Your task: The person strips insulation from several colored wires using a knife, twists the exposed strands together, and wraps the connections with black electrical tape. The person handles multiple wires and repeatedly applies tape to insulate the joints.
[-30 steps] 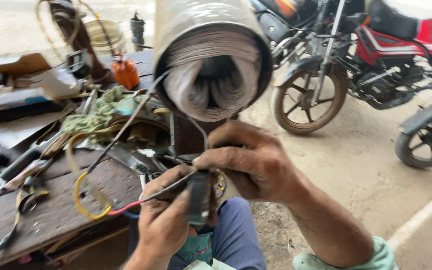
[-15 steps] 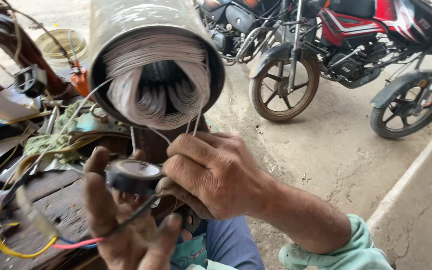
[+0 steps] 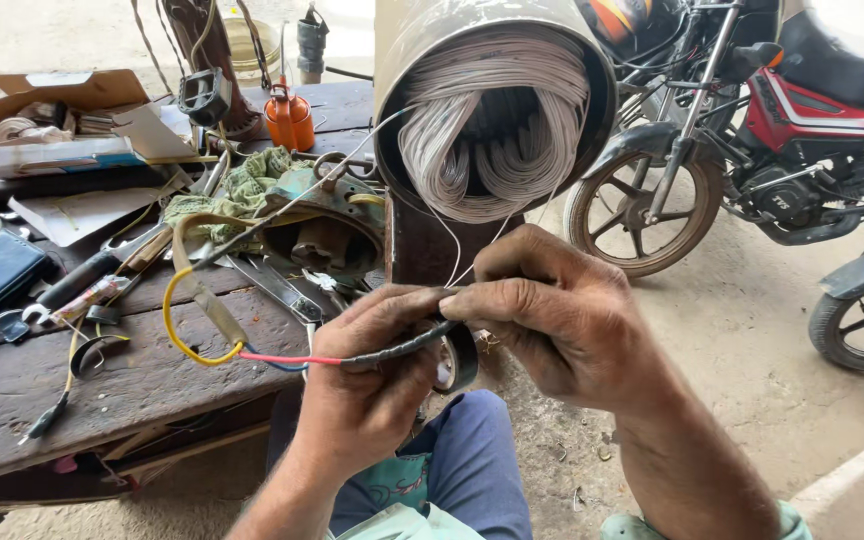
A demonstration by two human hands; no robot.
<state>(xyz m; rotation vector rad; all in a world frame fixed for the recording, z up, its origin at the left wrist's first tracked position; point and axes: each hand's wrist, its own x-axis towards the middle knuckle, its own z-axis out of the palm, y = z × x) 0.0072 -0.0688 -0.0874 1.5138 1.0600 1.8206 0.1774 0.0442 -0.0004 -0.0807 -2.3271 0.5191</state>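
Note:
My left hand [image 3: 367, 385] and my right hand [image 3: 552, 315] meet in front of me over a wire joint [image 3: 392, 350] wrapped in black tape. Both pinch the taped joint between thumb and fingers. A roll of black tape [image 3: 460, 358] hangs at the joint under my right fingers. From the joint a red wire [image 3: 277, 358] runs left into a yellow wire loop [image 3: 177, 335]. Thin white leads [image 3: 452, 255] rise from my fingers to a metal motor cylinder [image 3: 497, 105] packed with pale wire windings.
A dark wooden workbench [image 3: 122, 385] on the left holds a motor end casing [image 3: 322, 225], a green rag, an orange oil can [image 3: 290, 118], hand tools and a cardboard box [image 3: 52, 120]. Motorcycles [image 3: 752, 150] stand on the concrete at the right.
The tape roll, held flat on my left palm before, now hangs on edge at the joint. Both hands have closed on the taped wire, and the view has shifted left over the bench.

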